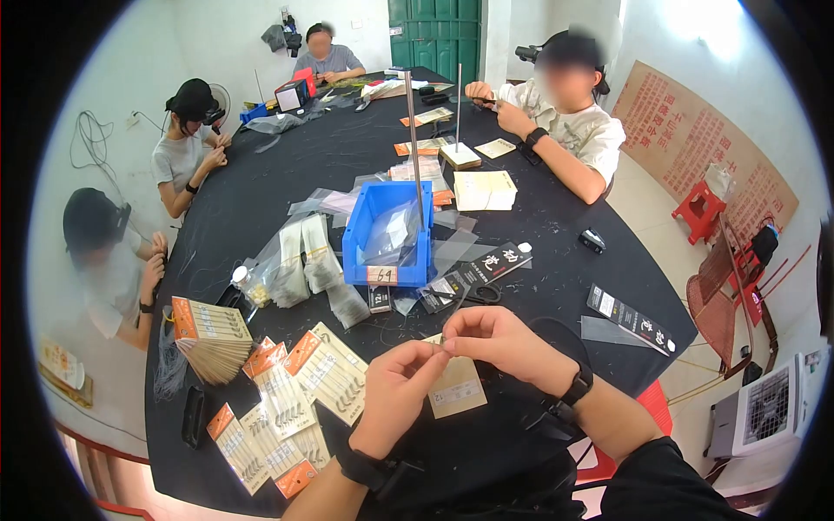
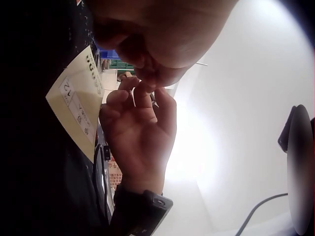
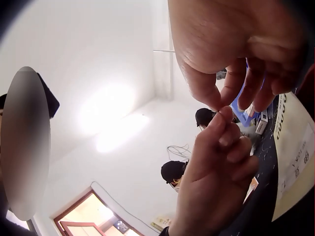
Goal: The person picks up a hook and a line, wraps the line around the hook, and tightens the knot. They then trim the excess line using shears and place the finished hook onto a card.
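My left hand (image 1: 398,392) and right hand (image 1: 504,344) meet fingertip to fingertip over the near edge of the table. Both pinch one small dark piece (image 1: 441,339) between thumb and fingers. Fingertips hide most of it, so I cannot tell its kind. Below the hands lies a pale yellow card (image 1: 460,397) with a white label marked 12; in the left wrist view this card (image 2: 78,105) shows a row of small notches along one end. Left of my left hand, several orange-topped cards (image 1: 326,369) carrying dark fish hooks overlap each other.
A thick stack of hook cards (image 1: 208,339) stands at the left. Beyond my hands are a blue bin (image 1: 350,260) numbered 69, black scissors (image 1: 485,295) and black printed sleeves (image 1: 634,321). Bundled clear packets (image 1: 300,260) lean beside the bin. Several other people sit around the table.
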Demonstrator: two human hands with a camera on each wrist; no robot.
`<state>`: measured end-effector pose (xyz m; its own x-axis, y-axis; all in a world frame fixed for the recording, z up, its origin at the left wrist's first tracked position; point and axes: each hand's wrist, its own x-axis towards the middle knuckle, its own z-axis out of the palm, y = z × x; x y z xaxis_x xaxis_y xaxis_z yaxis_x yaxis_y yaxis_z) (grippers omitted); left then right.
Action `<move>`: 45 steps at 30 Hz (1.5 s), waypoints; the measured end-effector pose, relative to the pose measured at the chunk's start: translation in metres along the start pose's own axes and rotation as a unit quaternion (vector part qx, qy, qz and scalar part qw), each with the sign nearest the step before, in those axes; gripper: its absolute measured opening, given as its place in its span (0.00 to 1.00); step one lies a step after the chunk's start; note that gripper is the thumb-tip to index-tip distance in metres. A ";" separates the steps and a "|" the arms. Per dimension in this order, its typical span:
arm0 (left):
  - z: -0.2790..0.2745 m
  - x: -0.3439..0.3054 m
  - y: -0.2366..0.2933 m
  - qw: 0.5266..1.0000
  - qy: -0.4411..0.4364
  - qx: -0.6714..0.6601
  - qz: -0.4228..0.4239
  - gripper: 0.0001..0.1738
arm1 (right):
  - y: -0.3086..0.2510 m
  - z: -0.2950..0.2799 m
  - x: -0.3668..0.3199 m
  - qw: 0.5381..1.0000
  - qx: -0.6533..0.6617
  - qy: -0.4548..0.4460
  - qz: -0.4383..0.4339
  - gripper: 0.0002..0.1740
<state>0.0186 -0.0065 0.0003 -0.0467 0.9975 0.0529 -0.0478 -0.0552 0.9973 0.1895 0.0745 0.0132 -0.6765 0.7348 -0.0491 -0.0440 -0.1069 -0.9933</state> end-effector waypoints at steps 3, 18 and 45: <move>0.001 0.000 0.000 1.000 -0.006 -0.017 0.003 0.08 | 0.004 0.001 0.001 1.000 0.014 0.000 -0.011 0.07; 0.000 0.000 -0.003 0.999 0.002 -0.033 0.010 0.08 | 0.011 0.002 0.004 0.999 -0.005 0.002 -0.037 0.06; -0.004 0.002 -0.003 0.990 -0.035 -0.135 -0.029 0.08 | -0.004 0.006 -0.001 0.978 -0.169 0.001 -0.121 0.06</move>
<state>0.0146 -0.0045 -0.0025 0.0332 0.9994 0.0081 -0.3146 0.0028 0.9492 0.1859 0.0704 0.0178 -0.6747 0.7127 0.1921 0.0427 0.2975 -0.9538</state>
